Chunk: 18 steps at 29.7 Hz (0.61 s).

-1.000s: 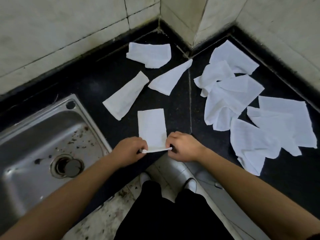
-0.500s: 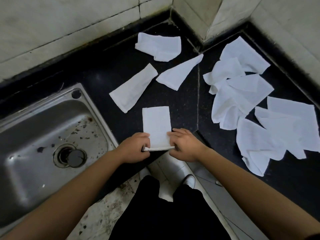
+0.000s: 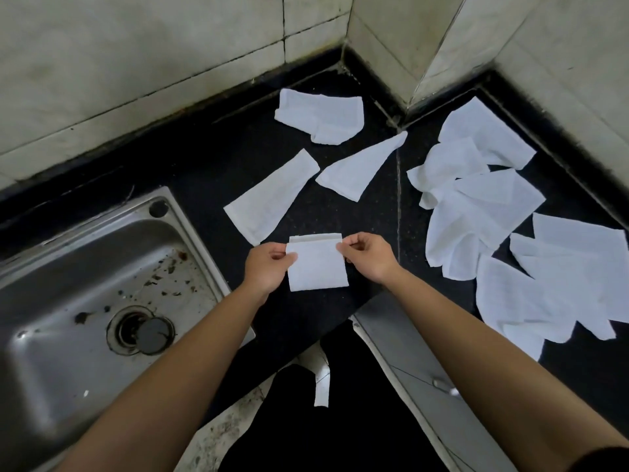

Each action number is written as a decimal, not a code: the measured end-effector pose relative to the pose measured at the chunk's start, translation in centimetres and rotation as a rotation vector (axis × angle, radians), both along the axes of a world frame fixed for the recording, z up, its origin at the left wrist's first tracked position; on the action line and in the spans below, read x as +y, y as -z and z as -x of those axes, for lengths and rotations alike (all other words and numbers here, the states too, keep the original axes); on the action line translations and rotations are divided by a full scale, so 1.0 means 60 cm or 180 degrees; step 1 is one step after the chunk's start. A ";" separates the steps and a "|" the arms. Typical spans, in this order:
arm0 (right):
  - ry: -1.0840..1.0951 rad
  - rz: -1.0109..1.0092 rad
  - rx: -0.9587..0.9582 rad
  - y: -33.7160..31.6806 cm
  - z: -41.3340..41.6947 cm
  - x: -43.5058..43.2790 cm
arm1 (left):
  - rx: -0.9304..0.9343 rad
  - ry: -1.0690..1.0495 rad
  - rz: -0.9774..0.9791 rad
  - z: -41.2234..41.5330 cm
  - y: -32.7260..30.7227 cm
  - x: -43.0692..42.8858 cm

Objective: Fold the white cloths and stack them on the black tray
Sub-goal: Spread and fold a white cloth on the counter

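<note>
Near the front edge of the black speckled stone counter (image 3: 340, 212), between the stainless steel sink (image 3: 68, 267) on the left and the heap of loose white cloths (image 3: 476, 212) on the right, lies the small white woven cloth (image 3: 316, 270) I am folding. My left hand (image 3: 267, 267) pinches its far left corner between thumb and fingers, and my right hand (image 3: 369, 257) pinches the far right corner in the same way. The layer I hold is doubled over towards the far side. A narrow strip of the layer beneath shows past its far edge, so the two edges are not quite matched.

I judge this cloth thin, soft and very light, with no stiffness of its own. Held at one point it would sag and the fold would fall open. The two corners are the right places to take it, drawn a little apart so the edge runs straight. It should not slip or tear, and a press of the flat hand ought to set the crease.

Farther off, three more white cloths (image 3: 272, 195) lie apart from one another. I see no separate tray, and cannot tell whether this black surface is meant.
</note>
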State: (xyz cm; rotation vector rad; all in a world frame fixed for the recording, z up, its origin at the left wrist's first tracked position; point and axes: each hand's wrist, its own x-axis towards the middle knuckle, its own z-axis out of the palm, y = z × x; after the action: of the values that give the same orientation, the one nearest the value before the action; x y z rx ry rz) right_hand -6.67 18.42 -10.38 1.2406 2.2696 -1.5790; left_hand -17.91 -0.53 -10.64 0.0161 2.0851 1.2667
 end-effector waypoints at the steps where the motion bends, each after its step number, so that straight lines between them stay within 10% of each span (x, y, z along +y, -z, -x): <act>1: 0.0038 -0.0044 -0.0021 0.006 0.006 0.002 | 0.0040 -0.0046 0.0061 0.003 0.006 0.006; 18: 0.0080 -0.0295 -0.0214 0.033 0.031 0.008 | 0.0867 0.0218 0.0657 0.006 0.034 0.034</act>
State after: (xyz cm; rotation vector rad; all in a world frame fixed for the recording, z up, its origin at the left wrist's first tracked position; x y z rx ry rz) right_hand -8.52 18.88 -12.38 1.3281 2.3184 -1.4319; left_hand -18.28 1.53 -12.68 0.1751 2.4183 1.0503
